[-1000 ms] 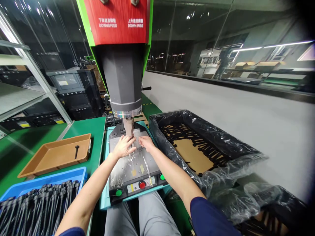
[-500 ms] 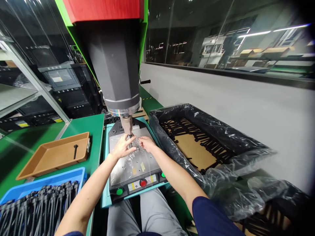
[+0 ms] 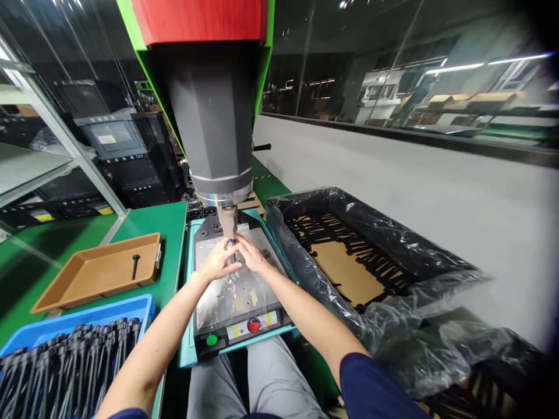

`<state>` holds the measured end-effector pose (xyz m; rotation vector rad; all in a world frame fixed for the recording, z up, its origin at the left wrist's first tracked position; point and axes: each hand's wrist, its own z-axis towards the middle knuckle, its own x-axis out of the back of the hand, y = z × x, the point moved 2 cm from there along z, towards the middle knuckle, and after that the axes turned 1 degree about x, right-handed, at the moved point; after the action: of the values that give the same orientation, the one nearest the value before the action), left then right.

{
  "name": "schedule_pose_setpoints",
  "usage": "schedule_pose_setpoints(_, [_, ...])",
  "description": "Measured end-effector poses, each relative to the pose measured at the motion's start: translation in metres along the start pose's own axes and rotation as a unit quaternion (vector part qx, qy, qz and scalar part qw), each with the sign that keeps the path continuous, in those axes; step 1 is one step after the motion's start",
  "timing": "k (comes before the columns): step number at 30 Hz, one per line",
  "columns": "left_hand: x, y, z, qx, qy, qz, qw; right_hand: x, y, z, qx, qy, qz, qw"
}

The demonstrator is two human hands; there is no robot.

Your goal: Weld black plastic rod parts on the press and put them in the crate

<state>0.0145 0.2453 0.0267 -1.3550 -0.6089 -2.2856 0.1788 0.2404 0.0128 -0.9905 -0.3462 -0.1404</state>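
Both hands meet under the metal tip (image 3: 227, 221) of a machine head, over a plastic-covered metal plate (image 3: 213, 305). A small black part (image 3: 232, 242) with a wide head shows between my fingertips, right below the tip; most of it is hidden. My left hand (image 3: 216, 260) curls round it from the left, thumb stretched to the right. From the right, my right hand (image 3: 252, 256) has its fingers straight and together, their tips against the part. A similar black stick with a wide head (image 3: 135, 266) lies in the brown tray (image 3: 100, 265).
The grey machine head (image 3: 213, 116) hangs above my hands. At the plate's front are a green button (image 3: 212, 340) and a red button (image 3: 254, 325). A blue bin (image 3: 146, 308) of black sticks stands at left. A plastic-lined box (image 3: 273, 218) holds more black pieces at right.
My right hand has moved left and forward, from a closed shape beside the part to straight fingers touching it. My left hand stays in place. The view has shifted slightly.
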Motion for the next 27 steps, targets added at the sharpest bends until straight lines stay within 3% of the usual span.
schedule_pose_setpoints(5, [-0.003,-0.007,-0.007,-0.011,-0.015,0.009,1.0,-0.001,0.009,-0.002,-0.048,0.003,0.037,0.998])
schedule_pose_setpoints(12, [-0.009,-0.017,-0.017,-0.005,-0.033,0.017,0.999,-0.008,0.01,-0.005,-0.019,0.043,0.007,0.999])
schedule_pose_setpoints(27, [-0.005,-0.015,-0.021,-0.007,-0.048,-0.025,0.999,-0.015,0.019,-0.015,-0.119,0.013,0.029,0.992])
